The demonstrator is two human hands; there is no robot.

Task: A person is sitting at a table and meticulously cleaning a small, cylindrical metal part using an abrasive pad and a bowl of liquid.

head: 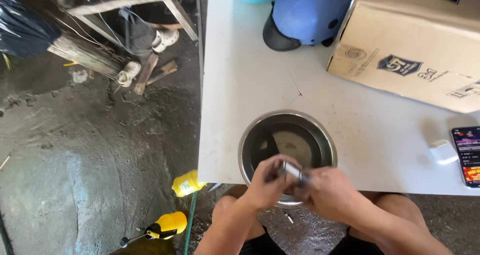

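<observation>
Two hands meet on one small metal piece (291,171), shiny, held over the near rim of the steel bowl (248,135). Left hand (267,181) fingers curl shut on its left end; right hand (330,192) fingers pinch the right end. Looks like a twisting or pulling-apart step w/ both grips firm; next move likely needs steady counter-torque. Beyond the fingertips: bowl, then white table (240,75) (helmet, box far side). Table edge runs just under the wrists; phone (466,155) right of the right-hand fingers. Room is open leftward.
</observation>
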